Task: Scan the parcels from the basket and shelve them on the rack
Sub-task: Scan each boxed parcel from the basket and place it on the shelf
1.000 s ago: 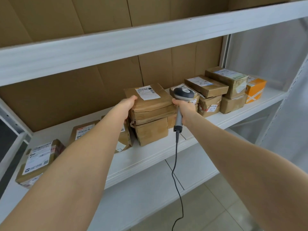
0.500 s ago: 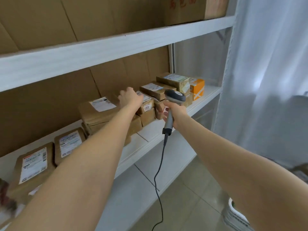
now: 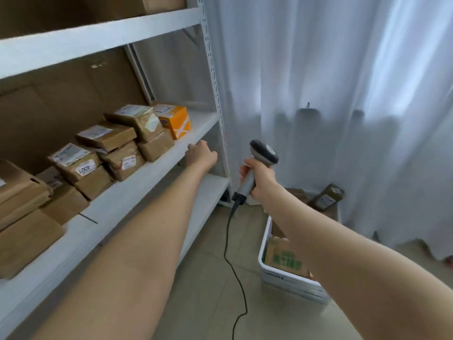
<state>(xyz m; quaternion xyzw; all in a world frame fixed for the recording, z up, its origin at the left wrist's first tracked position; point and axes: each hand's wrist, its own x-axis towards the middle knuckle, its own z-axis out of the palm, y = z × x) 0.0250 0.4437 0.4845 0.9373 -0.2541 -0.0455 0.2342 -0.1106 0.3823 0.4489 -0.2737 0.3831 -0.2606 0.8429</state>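
Right hand (image 3: 261, 179) grips the barcode scanner (image 3: 264, 153); left hand (image 3: 201, 156), loosely curled and seemingly empty, hovers by the rack shelf (image 3: 137, 184).

Left grip (image 3: 201, 155) loose; right grip (image 3: 259, 179) clenched

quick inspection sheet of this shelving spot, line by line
surface: white rack shelf, parcels along its back
job's things: brown parcels stacked on the shelf, orange box at its right end; white basket on the floor, green-printed parcel inside
clutter: nothing seen
grippers: left hand by the shelf edge, holding nothing; right hand grips barcode scanner
cables: scanner cable hangs down to the floor
surroundings: white curtain, tiled floor
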